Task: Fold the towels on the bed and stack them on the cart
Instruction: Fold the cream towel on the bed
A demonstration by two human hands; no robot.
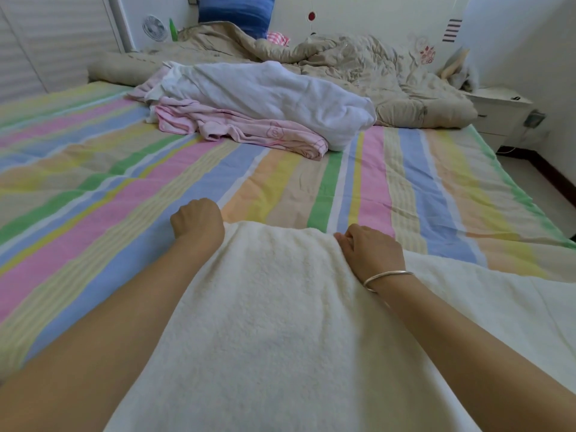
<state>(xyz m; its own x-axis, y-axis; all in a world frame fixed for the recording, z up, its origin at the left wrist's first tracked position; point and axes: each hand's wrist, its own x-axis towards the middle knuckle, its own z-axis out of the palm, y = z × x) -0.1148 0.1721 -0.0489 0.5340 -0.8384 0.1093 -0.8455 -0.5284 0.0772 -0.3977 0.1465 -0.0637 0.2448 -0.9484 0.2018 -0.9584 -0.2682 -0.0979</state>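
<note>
Cream towel [280, 307]: left hand [197, 221], right hand [371, 251] both gripping far edge on bed [93, 169]. Risk: uneven pull, crooked fold.

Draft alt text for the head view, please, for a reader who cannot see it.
A person's left hand and right hand grip the far edge of a cream towel on a striped bedsheet. Beyond lie a crumpled white towel, a pink cloth and a beige quilt.
</note>
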